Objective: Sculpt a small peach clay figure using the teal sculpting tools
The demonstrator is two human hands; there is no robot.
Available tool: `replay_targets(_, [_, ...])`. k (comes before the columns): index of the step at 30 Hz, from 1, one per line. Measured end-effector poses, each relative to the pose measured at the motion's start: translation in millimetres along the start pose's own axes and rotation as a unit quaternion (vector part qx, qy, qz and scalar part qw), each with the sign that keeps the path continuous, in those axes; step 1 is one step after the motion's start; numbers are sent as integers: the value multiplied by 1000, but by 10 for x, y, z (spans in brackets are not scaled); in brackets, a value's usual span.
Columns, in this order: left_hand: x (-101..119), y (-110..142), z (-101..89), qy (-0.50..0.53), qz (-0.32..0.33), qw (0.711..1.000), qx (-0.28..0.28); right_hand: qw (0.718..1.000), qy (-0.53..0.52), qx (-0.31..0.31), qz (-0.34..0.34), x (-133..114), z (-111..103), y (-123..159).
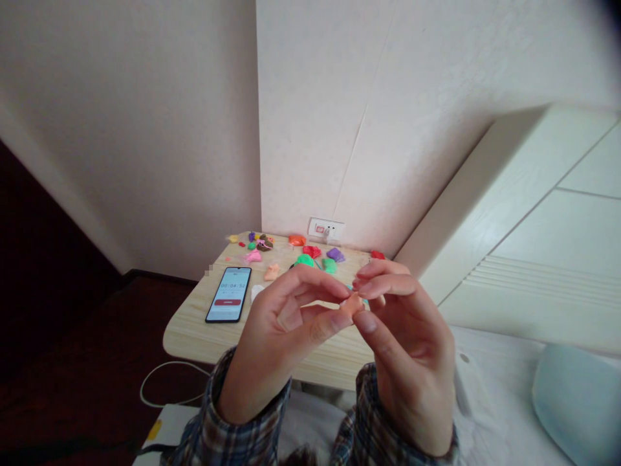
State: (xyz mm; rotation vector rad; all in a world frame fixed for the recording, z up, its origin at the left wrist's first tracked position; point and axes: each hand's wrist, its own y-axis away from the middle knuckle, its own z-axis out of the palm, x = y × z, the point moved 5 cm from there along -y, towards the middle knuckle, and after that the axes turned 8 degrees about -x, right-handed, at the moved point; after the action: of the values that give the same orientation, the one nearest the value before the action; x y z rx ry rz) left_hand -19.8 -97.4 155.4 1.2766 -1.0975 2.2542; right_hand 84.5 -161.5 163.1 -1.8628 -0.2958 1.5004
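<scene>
My left hand (284,327) and my right hand (405,340) are raised in front of me, fingertips meeting. Both pinch a small peach-coloured lump of clay (351,304) between thumb and fingers. A bit of teal shows just behind the lump. Both wrists wear plaid sleeves. Beyond the hands stands a small light wooden table (194,333).
Several coloured clay pieces lie at the table's far edge: orange (296,240), red (311,251), purple (335,254), green (305,260), pink (253,257). A phone (229,294) showing a timer lies on the left. A wall socket (325,228), a white cable (165,382), a white headboard (533,239) and a bluish pillow (577,401) are around.
</scene>
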Motion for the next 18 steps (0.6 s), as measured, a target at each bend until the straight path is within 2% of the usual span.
replay_targets(18, [-29,-4,16,11,-7,1000,-2,998,-45,35,-18,-4,-13,29])
